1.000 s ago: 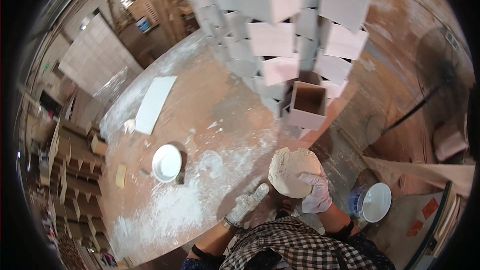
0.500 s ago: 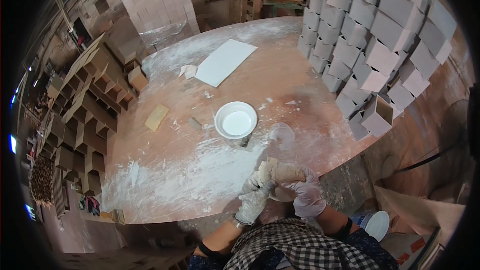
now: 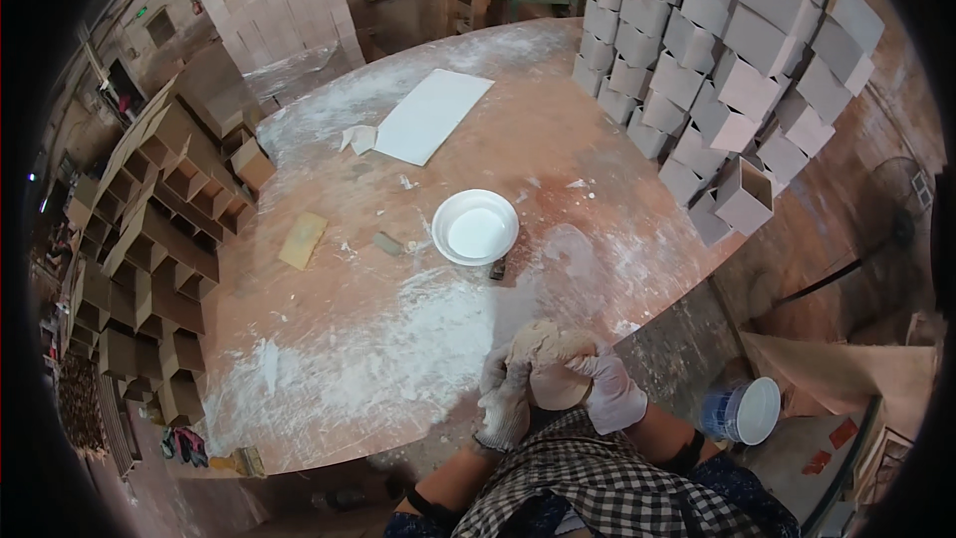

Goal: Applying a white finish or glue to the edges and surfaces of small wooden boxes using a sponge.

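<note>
Both my hands are gloved and close together at the table's near edge. Between them is a beige, lumpy, cloth-like piece (image 3: pixel 551 354), its exact kind unclear. My left hand (image 3: pixel 505 401), in a knitted glove, is closed on its left side. On its right side, the fingers of my right hand (image 3: pixel 611 394), in a pale glove, are closed too. Beyond them stands a white bowl (image 3: pixel 450 239) with white stuff inside. A small dark brush-like thing (image 3: pixel 498 269) lies against the bowl's near side.
On the table (image 3: pixel 349 369), smeared white, lie a white sheet (image 3: pixel 435 117), crumpled paper (image 3: pixel 359 138), a yellowish pad (image 3: pixel 303 241) and a small grey piece (image 3: pixel 386 243). Brown open boxes (image 3: pixel 164 229) are stacked left, pale boxes (image 3: pixel 687 50) right. A blue-and-white bucket (image 3: pixel 757 411) stands low right.
My hands have drawn slightly apart, so more of the beige piece shows, spread between them. The view has shifted a little; the table things have stayed put.
</note>
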A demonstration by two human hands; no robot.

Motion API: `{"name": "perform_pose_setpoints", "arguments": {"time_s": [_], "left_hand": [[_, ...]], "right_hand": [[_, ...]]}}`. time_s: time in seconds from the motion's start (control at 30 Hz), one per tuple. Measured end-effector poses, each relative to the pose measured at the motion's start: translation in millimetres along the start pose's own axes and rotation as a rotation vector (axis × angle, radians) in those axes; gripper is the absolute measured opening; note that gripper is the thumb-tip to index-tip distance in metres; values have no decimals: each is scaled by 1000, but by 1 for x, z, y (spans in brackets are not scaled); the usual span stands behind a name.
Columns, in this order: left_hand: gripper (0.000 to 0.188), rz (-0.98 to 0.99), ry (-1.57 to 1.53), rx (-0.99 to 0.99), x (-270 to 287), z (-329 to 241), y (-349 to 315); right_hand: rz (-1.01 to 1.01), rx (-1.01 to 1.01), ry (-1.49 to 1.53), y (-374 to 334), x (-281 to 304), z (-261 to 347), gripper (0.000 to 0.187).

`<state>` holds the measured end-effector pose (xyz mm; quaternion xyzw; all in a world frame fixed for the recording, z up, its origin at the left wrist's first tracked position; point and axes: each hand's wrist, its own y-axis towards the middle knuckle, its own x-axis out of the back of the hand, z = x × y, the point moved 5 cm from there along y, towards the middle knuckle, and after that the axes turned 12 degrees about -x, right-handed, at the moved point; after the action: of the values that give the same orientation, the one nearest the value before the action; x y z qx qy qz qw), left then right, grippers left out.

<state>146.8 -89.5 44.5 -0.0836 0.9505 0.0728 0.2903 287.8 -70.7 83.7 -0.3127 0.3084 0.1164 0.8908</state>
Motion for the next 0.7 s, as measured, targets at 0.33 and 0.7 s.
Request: {"name": "perform_pose_setpoints", "arguments": {"time_s": [0.33,0.7], "left_hand": [[36,313,365,46,-13,-2,31],[68,284,920,-265,-17,6,70]], "right_hand": [[151,5,-97,34,16,3,37],[165,-179,201,46,35,21,49]]}}
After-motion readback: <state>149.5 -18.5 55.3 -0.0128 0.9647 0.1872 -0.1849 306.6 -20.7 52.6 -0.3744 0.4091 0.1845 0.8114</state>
